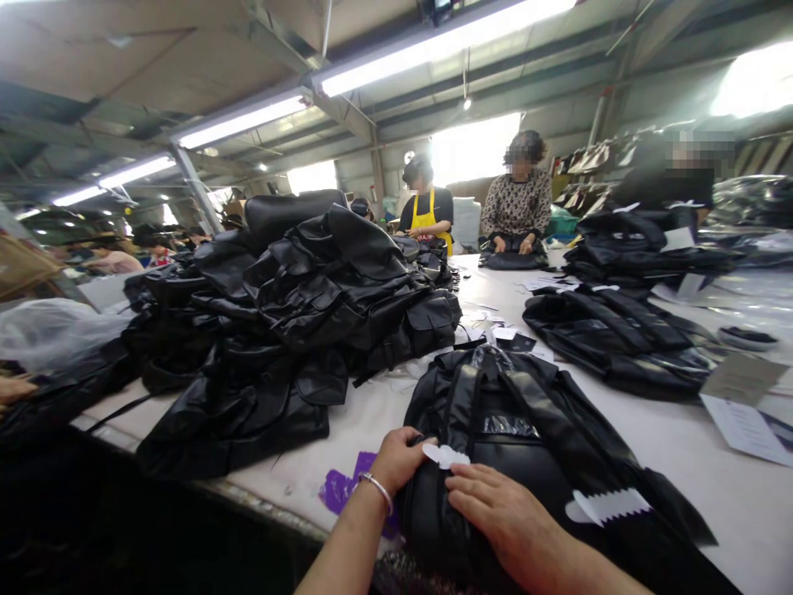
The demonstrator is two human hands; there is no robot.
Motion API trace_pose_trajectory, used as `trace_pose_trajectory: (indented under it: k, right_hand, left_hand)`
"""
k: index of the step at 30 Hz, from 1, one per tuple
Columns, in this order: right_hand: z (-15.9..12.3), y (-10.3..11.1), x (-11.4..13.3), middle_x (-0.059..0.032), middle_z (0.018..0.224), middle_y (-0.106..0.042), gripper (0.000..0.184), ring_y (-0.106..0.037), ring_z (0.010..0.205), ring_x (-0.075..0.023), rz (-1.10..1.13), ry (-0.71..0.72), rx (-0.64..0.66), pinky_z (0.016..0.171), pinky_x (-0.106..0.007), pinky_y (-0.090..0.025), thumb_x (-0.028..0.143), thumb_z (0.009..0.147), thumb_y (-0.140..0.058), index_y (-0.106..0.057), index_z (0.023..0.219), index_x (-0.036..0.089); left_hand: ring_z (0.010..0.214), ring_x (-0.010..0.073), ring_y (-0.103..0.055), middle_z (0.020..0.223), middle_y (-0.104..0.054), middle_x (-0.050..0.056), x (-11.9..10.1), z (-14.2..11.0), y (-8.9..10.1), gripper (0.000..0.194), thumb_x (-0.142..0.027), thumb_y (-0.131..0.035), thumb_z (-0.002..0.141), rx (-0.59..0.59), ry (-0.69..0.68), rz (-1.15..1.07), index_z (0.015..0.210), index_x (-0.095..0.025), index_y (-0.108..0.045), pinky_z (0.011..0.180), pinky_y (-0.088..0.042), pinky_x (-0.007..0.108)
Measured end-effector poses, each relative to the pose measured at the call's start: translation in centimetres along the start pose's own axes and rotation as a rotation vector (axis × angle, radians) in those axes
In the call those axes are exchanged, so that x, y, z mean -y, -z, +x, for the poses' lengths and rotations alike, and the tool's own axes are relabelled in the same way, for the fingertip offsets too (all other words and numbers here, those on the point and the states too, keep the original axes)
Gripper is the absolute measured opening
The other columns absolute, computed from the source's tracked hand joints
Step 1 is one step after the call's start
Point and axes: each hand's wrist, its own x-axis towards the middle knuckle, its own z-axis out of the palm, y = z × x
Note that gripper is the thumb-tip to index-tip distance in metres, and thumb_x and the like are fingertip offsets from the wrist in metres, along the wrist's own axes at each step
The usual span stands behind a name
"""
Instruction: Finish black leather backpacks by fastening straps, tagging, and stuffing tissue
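A black backpack [533,463] lies at the table's near edge with its shoulder straps facing up. My left hand [400,459] grips its left side, the thumb on top beside a white toothed strip [444,455], the other fingers partly hidden. Flat over the backpack lies my right hand [496,504], its fingers stretched out and the fingertips just below that strip. A second white toothed strip [610,506] is wrapped on the lower right strap. Clear plastic film [511,426] shows between the straps.
A tall heap of black bags [334,281] covers the table on the left. More black backpacks [619,335] lie to the right, near printed cards [743,413]. Purple plastic [347,487] sits by my left wrist. Co-workers [517,207] stand across the table; another person's hand [16,390] shows at far left.
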Motion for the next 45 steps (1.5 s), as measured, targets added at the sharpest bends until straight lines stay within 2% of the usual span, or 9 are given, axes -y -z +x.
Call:
trace_pose_trajectory:
  k: [8, 12, 15, 19, 23, 28, 34, 38, 45]
  right_hand:
    - [1.3, 0.0, 1.9, -0.0087, 0.131, -0.065, 0.046, -0.053, 0.129, -0.0214, 0.135, -0.033, 0.037, 0.118, -0.040, -0.031, 0.005, 0.081, -0.049, -0.066, 0.122, 0.017]
    - [1.0, 0.9, 2.1, -0.0103, 0.135, -0.062, 0.049, -0.051, 0.132, -0.0226, 0.197, -0.039, 0.057, 0.120, -0.042, -0.028, 0.008, 0.081, -0.052, -0.063, 0.128, 0.015]
    - [1.0, 1.8, 2.4, -0.0137, 0.136, -0.061, 0.046, -0.051, 0.131, -0.0279, 0.191, 0.008, 0.109, 0.119, -0.046, -0.030, 0.020, 0.083, -0.063, -0.062, 0.128, 0.012]
    - [-1.1, 4.9, 1.9, -0.0076, 0.128, -0.067, 0.034, -0.059, 0.122, -0.0268, 0.028, 0.054, 0.104, 0.112, -0.041, -0.041, 0.034, 0.092, -0.062, -0.068, 0.123, 0.022]
    - [-5.9, 7.7, -1.9, -0.0041, 0.150, -0.046, 0.057, -0.043, 0.137, -0.0289, -0.276, -0.296, -0.231, 0.115, -0.047, -0.036, 0.037, 0.093, -0.058, -0.045, 0.148, 0.030]
    - [-10.4, 4.6, -7.7, -0.0116, 0.153, -0.040, 0.068, -0.045, 0.136, -0.0347, -0.400, -0.531, -0.169, 0.107, -0.055, -0.042, 0.051, 0.090, -0.056, -0.044, 0.149, 0.019]
    - [-10.1, 5.0, -7.7, -0.0098, 0.158, -0.032, 0.061, -0.039, 0.140, -0.0302, -0.262, -0.647, -0.001, 0.111, -0.051, -0.040, 0.051, 0.097, -0.047, -0.045, 0.148, 0.018]
    - [-10.6, 6.9, -7.8, -0.0067, 0.156, -0.037, 0.053, -0.037, 0.141, -0.0290, -0.208, -0.726, -0.148, 0.114, -0.050, -0.036, 0.050, 0.097, -0.044, -0.051, 0.144, 0.024]
    - [-14.8, 5.7, -10.7, -0.0188, 0.147, -0.048, 0.087, -0.046, 0.134, -0.0368, 0.164, -1.178, -0.297, 0.113, -0.050, -0.038, 0.070, 0.080, -0.054, -0.048, 0.143, 0.011]
  left_hand:
    - [0.090, 0.0231, -0.066, 0.094, -0.073, 0.010, -3.6, -0.8, 1.6, 0.029, -0.034, -0.067, 0.079, -0.121, -0.071, 0.143, 0.097, -0.012, -0.071, 0.086, -0.050, 0.034]
    - [0.119, 0.0252, -0.056, 0.122, -0.066, 0.013, -8.2, -1.6, 2.0, 0.033, -0.033, -0.052, 0.092, -0.225, -0.414, 0.396, 0.117, -0.016, -0.066, 0.108, -0.039, 0.041]
    - [0.138, 0.0274, -0.042, 0.142, -0.055, 0.007, -9.4, -1.9, 0.3, 0.041, -0.037, -0.051, 0.094, -0.003, -0.636, 0.625, 0.132, -0.024, -0.059, 0.118, -0.026, 0.049]
    - [0.143, 0.0317, -0.035, 0.153, -0.044, 0.004, -7.8, -1.5, -2.3, 0.051, -0.046, -0.047, 0.096, 0.224, -0.524, 0.773, 0.143, -0.027, -0.048, 0.117, -0.022, 0.061]
    - [0.144, 0.0318, -0.032, 0.153, -0.044, 0.004, -7.0, -1.0, -2.6, 0.052, -0.051, -0.040, 0.098, 0.248, -0.495, 0.797, 0.145, -0.029, -0.046, 0.116, -0.020, 0.065]
    - [0.144, 0.0316, -0.032, 0.153, -0.042, 0.004, -7.3, -0.9, -2.5, 0.053, -0.052, -0.040, 0.098, 0.218, -0.502, 0.831, 0.145, -0.029, -0.046, 0.117, -0.019, 0.064]
    - [0.140, 0.0299, -0.040, 0.147, -0.051, 0.001, -7.0, -1.4, -2.5, 0.043, -0.046, -0.040, 0.099, 0.091, -0.550, 0.879, 0.136, -0.033, -0.056, 0.114, -0.026, 0.064]
    - [0.141, 0.0311, -0.039, 0.147, -0.051, 0.004, -5.1, -2.3, -2.2, 0.040, -0.039, -0.040, 0.100, -0.089, -0.576, 0.850, 0.135, -0.030, -0.057, 0.113, -0.026, 0.065]
    - [0.142, 0.0328, -0.036, 0.150, -0.043, 0.019, -1.4, -4.0, -1.7, 0.065, -0.054, -0.047, 0.092, -0.377, -0.351, 0.527, 0.141, -0.010, -0.048, 0.115, -0.032, 0.054]
